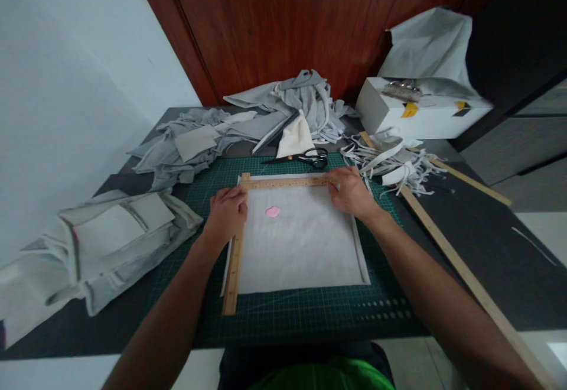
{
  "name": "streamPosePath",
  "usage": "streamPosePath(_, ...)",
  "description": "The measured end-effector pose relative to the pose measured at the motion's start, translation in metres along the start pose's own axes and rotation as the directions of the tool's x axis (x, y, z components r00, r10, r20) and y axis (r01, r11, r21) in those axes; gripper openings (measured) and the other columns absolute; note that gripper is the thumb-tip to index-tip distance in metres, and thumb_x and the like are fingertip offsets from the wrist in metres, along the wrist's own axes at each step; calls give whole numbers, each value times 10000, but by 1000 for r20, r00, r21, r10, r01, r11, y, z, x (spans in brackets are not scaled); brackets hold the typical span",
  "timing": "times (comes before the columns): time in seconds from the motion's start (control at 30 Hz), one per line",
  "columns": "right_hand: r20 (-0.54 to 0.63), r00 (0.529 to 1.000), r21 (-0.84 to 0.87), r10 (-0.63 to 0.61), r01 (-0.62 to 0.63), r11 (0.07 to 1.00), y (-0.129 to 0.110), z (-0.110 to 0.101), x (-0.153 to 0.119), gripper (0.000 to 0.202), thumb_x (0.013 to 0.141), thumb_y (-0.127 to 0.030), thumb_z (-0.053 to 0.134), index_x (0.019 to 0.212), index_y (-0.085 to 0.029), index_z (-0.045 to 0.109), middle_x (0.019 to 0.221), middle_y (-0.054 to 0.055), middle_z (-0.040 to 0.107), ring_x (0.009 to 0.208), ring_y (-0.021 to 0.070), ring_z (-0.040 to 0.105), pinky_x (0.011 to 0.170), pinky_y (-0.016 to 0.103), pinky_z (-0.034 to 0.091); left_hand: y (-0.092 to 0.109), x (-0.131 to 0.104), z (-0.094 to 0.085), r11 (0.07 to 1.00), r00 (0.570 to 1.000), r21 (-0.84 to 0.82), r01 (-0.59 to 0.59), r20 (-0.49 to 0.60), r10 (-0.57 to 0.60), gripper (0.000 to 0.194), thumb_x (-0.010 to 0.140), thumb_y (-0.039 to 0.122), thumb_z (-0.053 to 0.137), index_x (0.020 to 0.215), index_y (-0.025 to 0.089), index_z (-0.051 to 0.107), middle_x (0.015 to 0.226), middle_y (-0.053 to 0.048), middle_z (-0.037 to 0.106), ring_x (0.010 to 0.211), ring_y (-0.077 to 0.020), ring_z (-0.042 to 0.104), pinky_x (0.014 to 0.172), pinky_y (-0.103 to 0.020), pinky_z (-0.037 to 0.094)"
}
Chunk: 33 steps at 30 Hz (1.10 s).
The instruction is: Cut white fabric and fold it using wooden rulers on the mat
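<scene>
A white rectangular cloth [301, 242] lies flat on a green cutting mat [310, 313]. One wooden ruler [234, 266] runs down the cloth's left edge, and another wooden ruler [287, 183] crosses near its far edge; they meet at the far left corner. My left hand [228, 215] is closed over the rulers near this corner. At the other end of the crosswise ruler, my right hand [349, 192] grips it with fingers bent, the tips partly hidden. A flat pink piece [273, 211], like tailor's chalk, rests on the cloth between my hands.
Black-handled scissors [305, 158] lie behind the cloth. Grey fabric scraps [283, 106] are heaped at the back. Folded cloth pieces [115, 242] lie left. To the right are a tangle of fabric strips [394, 162], long wooden strips [460, 269] and a white box [416, 109].
</scene>
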State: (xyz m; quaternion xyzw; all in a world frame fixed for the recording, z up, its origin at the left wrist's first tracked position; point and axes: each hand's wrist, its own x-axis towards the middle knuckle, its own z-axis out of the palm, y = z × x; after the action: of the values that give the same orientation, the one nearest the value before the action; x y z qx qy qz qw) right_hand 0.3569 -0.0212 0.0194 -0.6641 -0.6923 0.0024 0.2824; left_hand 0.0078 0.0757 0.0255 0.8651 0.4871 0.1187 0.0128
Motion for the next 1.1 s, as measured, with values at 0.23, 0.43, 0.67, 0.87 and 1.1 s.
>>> streamPosePath(0.23, -213, 966, -55, 146, -161, 985, 34, 25, -11, 437, 786, -168, 567, 1183, -173, 749, 1157, 142, 774, 1134, 349, 676, 1065, 564, 463, -3, -1, 4, 1000, 1000, -18, -22, -14, 21, 370, 930, 157, 525, 1147, 229, 815, 1420, -113, 716, 1293, -349, 610, 1042, -521, 491)
streamPosePath(0.43, -233, 957, -43, 174, -189, 981, 40, 27, -19, 394, 825, -194, 553, 1165, -198, 752, 1154, 141, 787, 1106, 336, 696, 1067, 533, 505, -6, -1, 7, 1000, 999, -14, -17, -37, 16, 355, 932, 175, 527, 1129, 253, 812, 1407, -82, 724, 1285, -339, 610, 1030, -502, 500)
streamPosePath(0.67, -209, 957, -10, 199, -205, 979, 37, 24, -17, 333, 859, -182, 547, 1099, -215, 776, 1143, 127, 803, 1100, 334, 706, 1076, 526, 505, -6, 0, 5, 1000, 1000, -4, -27, -13, 26, 353, 954, 185, 503, 1130, 223, 806, 1434, -93, 713, 1304, -343, 613, 1050, -514, 498)
streamPosePath(0.87, -231, 956, -17, 183, -192, 981, 32, 19, -17, 364, 821, -160, 575, 1127, -182, 771, 1197, 152, 787, 1145, 344, 698, 1094, 546, 480, -5, 0, 5, 1000, 1000, -1, -18, -12, 18, 353, 938, 166, 522, 1136, 227, 807, 1428, -89, 715, 1311, -331, 613, 1065, -499, 490)
streamPosePath(1.1, -72, 995, 107, -68, 76, 991, -45, 24, -9, 255, 906, -147, 585, 1063, -174, 784, 1046, 132, 788, 1022, 297, 698, 1012, 470, 520, -1, -2, 2, 1000, 1000, 2, -27, 7, 27, 334, 950, 159, 519, 1103, 216, 810, 1403, -97, 723, 1292, -329, 612, 1025, -492, 503)
